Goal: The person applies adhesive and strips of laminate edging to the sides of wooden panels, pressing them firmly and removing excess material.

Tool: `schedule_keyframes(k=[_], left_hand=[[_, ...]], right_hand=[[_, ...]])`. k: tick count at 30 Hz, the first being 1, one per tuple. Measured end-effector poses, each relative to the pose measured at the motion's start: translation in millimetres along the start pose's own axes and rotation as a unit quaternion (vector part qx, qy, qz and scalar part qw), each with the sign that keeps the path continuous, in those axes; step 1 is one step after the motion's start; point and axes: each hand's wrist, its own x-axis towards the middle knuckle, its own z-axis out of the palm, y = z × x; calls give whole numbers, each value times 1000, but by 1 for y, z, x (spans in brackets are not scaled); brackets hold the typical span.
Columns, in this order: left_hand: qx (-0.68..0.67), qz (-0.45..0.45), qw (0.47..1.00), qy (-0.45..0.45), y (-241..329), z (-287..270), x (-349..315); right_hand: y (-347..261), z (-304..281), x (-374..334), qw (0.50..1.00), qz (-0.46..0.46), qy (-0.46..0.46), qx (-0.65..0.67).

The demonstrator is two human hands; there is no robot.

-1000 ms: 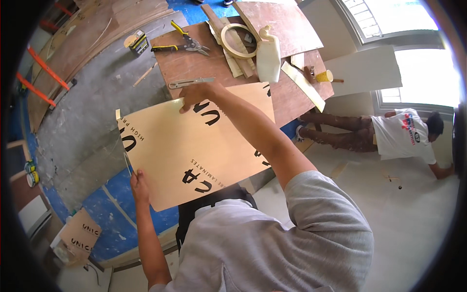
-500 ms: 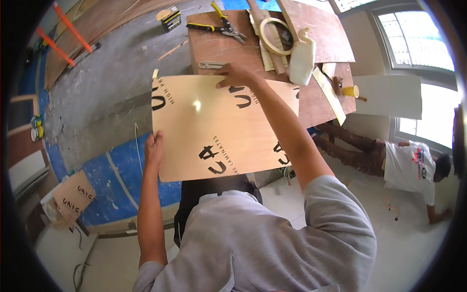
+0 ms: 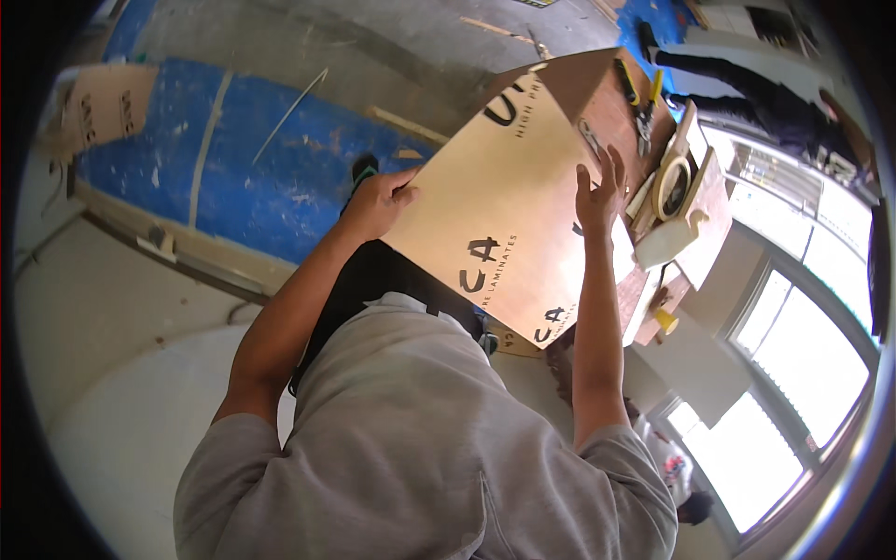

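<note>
A tan laminate sheet (image 3: 467, 205) with dark print slants in front of me, partly over the worktable. My left hand (image 3: 381, 205) grips its left edge, thumb on top and the fingers partly hidden. Near the sheet's right side, my right hand (image 3: 603, 191) is open with fingers spread; whether its palm touches the surface I cannot tell. Just beyond that hand lie a grey utility knife (image 3: 590, 140) and snips (image 3: 644, 126) with yellow and black handles.
On the brown worktable (image 3: 605, 79) are a tape roll (image 3: 670, 187), a white plastic bottle (image 3: 668, 241) and a yellow cup (image 3: 665, 321). Blue covering (image 3: 261, 159) lies at left. One person in dark trousers (image 3: 728, 79) is at upper right; another person (image 3: 674, 467) is at lower right.
My view has turned, so the table now appears further right. My right hand has let go of the sheet's far edge and spread its fingers. The sheet is now slanted; my left hand still holds it.
</note>
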Motion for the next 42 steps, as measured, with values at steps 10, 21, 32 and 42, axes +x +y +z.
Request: schedule_keyframes(k=[10, 21, 32, 42], left_hand=[[-179, -76, 971, 137, -49, 30, -46], [100, 2, 946, 309, -33, 57, -46], [20, -85, 955, 282, -9, 44, 1], [-16, -21, 927, 373, -6, 58, 2]], right_hand=[[-186, 77, 73, 819, -409, -399, 58], [-178, 101, 74, 788, -460, -367, 182], [-190, 93, 70, 832, -320, -432, 134], [-179, 104, 78, 808, -215, -514, 189]])
